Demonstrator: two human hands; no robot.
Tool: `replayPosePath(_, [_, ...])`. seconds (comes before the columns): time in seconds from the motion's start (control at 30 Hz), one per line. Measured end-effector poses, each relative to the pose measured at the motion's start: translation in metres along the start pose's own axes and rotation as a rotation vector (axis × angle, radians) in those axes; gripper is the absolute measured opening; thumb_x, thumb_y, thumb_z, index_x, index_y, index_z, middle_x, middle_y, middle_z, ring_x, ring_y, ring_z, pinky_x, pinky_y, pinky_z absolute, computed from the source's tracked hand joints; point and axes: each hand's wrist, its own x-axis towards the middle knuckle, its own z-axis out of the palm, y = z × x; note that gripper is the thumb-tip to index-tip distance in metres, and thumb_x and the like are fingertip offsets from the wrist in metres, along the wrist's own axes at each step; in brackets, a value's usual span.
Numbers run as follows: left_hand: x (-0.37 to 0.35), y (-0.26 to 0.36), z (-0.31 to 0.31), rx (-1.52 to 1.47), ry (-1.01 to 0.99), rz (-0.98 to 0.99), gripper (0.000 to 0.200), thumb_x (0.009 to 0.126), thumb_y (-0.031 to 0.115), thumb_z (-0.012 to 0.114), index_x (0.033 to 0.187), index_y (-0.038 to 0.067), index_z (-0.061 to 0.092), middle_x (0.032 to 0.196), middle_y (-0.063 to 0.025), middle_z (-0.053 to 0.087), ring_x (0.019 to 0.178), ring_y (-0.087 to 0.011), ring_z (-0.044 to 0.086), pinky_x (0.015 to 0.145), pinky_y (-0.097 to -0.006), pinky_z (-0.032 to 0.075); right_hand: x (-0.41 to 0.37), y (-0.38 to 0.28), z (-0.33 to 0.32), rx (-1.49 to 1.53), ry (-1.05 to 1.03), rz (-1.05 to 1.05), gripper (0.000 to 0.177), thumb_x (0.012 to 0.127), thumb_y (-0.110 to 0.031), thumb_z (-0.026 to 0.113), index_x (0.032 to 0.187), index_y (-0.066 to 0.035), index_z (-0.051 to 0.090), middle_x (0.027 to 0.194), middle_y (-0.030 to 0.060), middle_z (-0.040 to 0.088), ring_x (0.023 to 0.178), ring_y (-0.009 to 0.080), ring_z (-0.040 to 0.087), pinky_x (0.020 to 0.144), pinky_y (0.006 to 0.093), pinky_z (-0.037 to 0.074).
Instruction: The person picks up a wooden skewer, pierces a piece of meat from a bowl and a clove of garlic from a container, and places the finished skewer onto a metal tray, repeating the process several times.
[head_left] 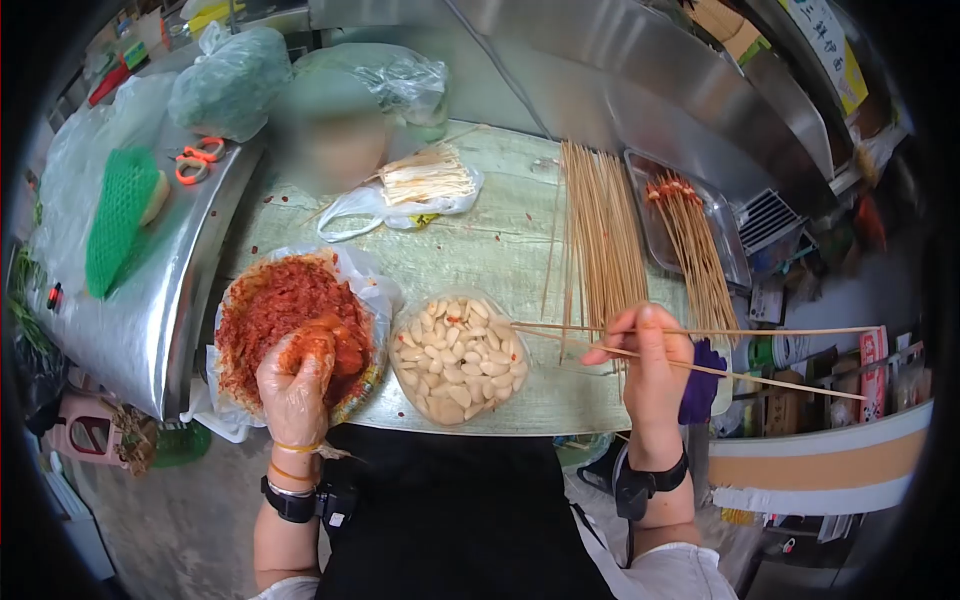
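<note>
My left hand, in a clear plastic glove with a yellow band at the wrist, is closed round a clump of red-coated meat. It is over a bowl lined with a plastic bag and heaped with the same red-seasoned meat. Between my hands stands a clear bowl of peeled garlic cloves. My bare right hand pinches two bamboo skewers, lying crosswise and spread apart at the right. Their left ends reach the edge of the garlic bowl.
Loose bamboo skewers lie in a row behind my right hand. A metal tray holds skewers with red pieces at their tips. White strips rest on a plastic bag. Orange-handled scissors lie on the metal surface at left.
</note>
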Motion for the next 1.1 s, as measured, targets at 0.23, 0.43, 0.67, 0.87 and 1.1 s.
replayPosePath(0.23, [-0.005, 0.017, 0.008, -0.450, -0.286, -0.284, 0.041, 0.098, 0.029, 0.044, 0.114, -0.007, 0.055, 0.099, -0.0127, 0.065, 0.085, -0.0164, 0.064, 0.076, -0.0276, 0.051, 0.008, 0.030, 0.036, 0.648, -0.109, 0.158, 0.028, 0.097, -0.021, 0.041, 0.083, 0.000, 0.053, 0.081, 0.0122, 0.058, 0.060, 0.0197, 0.061, 0.053, 0.0319, 0.055])
replayPosePath(0.43, [-0.014, 0.031, 0.005, -0.682, -0.467, -0.368, 0.042, 0.097, 0.028, 0.045, 0.118, -0.009, 0.050, 0.108, -0.0157, 0.061, 0.097, -0.0218, 0.062, 0.083, -0.0339, 0.052, 0.007, 0.042, 0.071, 0.712, -0.207, 0.325, 0.026, 0.096, -0.022, 0.043, 0.088, 0.000, 0.054, 0.081, 0.0122, 0.059, 0.062, 0.0218, 0.062, 0.054, 0.0317, 0.055])
replayPosePath(0.67, [-0.017, 0.018, -0.004, -0.707, -0.463, -0.490, 0.041, 0.094, 0.024, 0.051, 0.119, -0.009, 0.050, 0.112, -0.0167, 0.059, 0.098, -0.0251, 0.062, 0.083, -0.0366, 0.053, 0.013, 0.051, 0.064, 0.721, -0.253, 0.350, 0.027, 0.097, -0.021, 0.042, 0.087, 0.001, 0.055, 0.079, 0.0128, 0.060, 0.059, 0.0220, 0.062, 0.052, 0.0313, 0.055])
replayPosePath(0.87, [-0.020, 0.025, 0.001, -0.672, -0.315, -0.452, 0.035, 0.090, 0.017, 0.056, 0.114, -0.008, 0.053, 0.107, -0.0191, 0.061, 0.093, -0.0287, 0.064, 0.079, -0.0396, 0.055, 0.014, 0.054, 0.068, 0.714, -0.276, 0.374, 0.028, 0.097, -0.021, 0.042, 0.087, 0.001, 0.055, 0.076, 0.0114, 0.059, 0.058, 0.0208, 0.061, 0.052, 0.0304, 0.055])
replayPosePath(1.1, [-0.022, 0.018, -0.003, -0.622, -0.268, -0.443, 0.033, 0.088, 0.013, 0.059, 0.112, -0.009, 0.053, 0.107, -0.0213, 0.061, 0.092, -0.0295, 0.064, 0.079, -0.0397, 0.055, 0.018, 0.056, 0.071, 0.731, -0.291, 0.423, 0.029, 0.098, -0.022, 0.041, 0.086, 0.001, 0.055, 0.074, 0.0107, 0.059, 0.057, 0.0212, 0.061, 0.052, 0.0301, 0.055])
